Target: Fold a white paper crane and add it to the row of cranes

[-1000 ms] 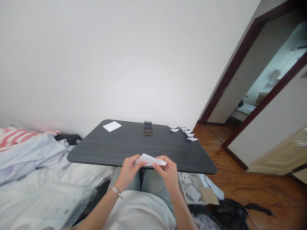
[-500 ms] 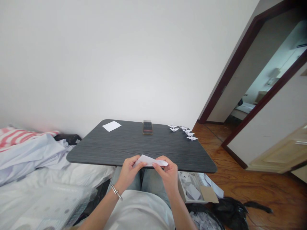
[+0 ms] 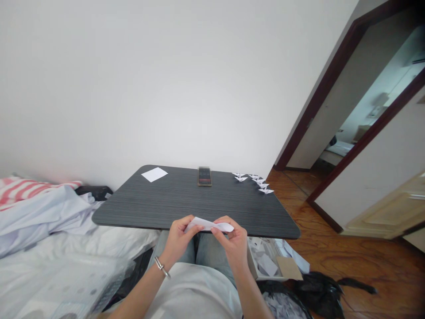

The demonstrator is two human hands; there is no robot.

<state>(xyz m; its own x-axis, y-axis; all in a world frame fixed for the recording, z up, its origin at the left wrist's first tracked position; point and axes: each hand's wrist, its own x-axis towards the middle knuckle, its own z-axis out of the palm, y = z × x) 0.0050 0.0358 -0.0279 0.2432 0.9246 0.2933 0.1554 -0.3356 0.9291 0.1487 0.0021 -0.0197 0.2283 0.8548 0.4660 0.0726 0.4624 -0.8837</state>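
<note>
A folded piece of white paper (image 3: 207,225) is stretched between my two hands at the table's near edge. My left hand (image 3: 182,232) pinches its left end between thumb and fingers. At the other end, my right hand (image 3: 232,237) is closed on it, thumb on the near side. The paper looks narrow and bent; its finer creases are too small to make out. Several white folded paper cranes (image 3: 260,184) stand at the table's far right. A flat stack or sheet of white paper (image 3: 154,174) lies at the far left.
The dark table (image 3: 179,199) stands against a white wall, with a phone (image 3: 204,176) at its back edge. Right of my legs is an open box (image 3: 265,261) holding paper, near a black bag (image 3: 318,290). Bedding (image 3: 59,243) lies to the left.
The paper's raised upper edge has dropped a little and its right end is curled more roundly. Both hands keep their grip in nearly the same place.
</note>
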